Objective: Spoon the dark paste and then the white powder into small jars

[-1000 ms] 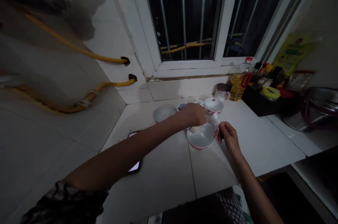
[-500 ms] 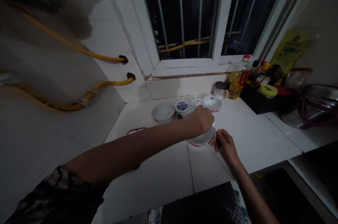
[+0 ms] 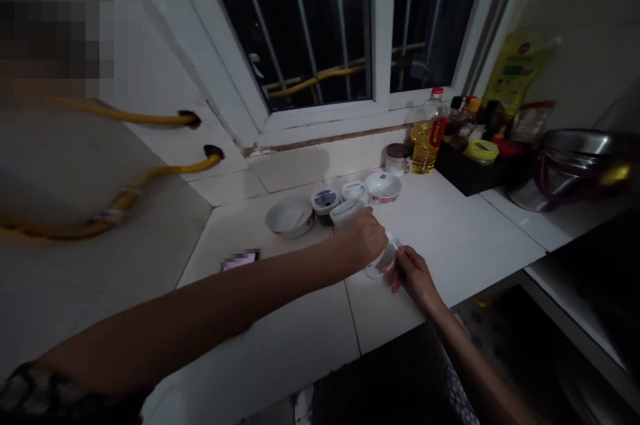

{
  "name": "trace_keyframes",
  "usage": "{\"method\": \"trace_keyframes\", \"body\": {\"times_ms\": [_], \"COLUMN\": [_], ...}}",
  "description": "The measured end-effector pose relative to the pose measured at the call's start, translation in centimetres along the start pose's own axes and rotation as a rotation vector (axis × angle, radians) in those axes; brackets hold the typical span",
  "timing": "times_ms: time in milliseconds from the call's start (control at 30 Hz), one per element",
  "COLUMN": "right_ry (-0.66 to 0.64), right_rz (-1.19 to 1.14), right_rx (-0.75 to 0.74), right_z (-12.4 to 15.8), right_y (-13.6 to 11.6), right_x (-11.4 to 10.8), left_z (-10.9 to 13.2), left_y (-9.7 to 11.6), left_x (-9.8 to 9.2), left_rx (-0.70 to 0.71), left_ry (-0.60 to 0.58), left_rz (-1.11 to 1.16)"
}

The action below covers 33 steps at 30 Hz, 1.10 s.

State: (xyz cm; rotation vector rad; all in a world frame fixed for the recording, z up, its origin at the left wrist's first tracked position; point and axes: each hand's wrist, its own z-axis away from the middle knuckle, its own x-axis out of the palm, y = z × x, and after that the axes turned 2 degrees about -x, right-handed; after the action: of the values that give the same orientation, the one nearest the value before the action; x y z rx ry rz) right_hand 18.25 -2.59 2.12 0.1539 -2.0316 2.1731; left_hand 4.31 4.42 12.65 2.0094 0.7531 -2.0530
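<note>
My left hand [image 3: 369,238] reaches across the counter with its fingers curled closed over a small white bowl [image 3: 383,266]. What those fingers hold is hidden behind the hand. My right hand [image 3: 413,271] pinches the near right edge of the same bowl, its thumb and forefinger by a small white piece I cannot make out. Just behind my left hand is a whitish plastic tub [image 3: 347,210], partly covered by it. Two lidded tubs, one with a blue-purple label [image 3: 325,198] and one white [image 3: 355,190], stand close behind.
A wide white bowl [image 3: 290,218] stands left of the tubs, a patterned bowl [image 3: 383,187] right of them. Behind are a lidded mug [image 3: 397,161] and an oil bottle [image 3: 425,148]. A condiment box [image 3: 463,171] and steel pot [image 3: 565,175] stand right; a pink item [image 3: 240,260] lies left.
The view has turned, so the counter things sit farther left in the picture. Both hands stay at the small bowl, my left hand still closed above it.
</note>
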Motion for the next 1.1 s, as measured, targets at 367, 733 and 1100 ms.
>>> {"method": "trace_keyframes", "body": {"times_ms": [367,733,1100], "right_ry": [-0.002,-0.019,-0.011], "right_rz": [0.027,-0.034,-0.028], "right_rx": [0.011,0.08,0.082], "right_z": [0.0,-0.3,-0.5], "right_y": [0.7,1.1,1.4], "right_x": [0.3,0.4,0.3], "left_z": [0.0,0.4,0.2], "left_y": [0.8,2.1,1.9], "left_x": [-0.9,-1.0,-0.5], "left_rx": [0.125,0.162,0.149], "left_ry": [-0.176,-0.2,-0.17], "left_rz": [-0.239,-0.312,-0.31]}}
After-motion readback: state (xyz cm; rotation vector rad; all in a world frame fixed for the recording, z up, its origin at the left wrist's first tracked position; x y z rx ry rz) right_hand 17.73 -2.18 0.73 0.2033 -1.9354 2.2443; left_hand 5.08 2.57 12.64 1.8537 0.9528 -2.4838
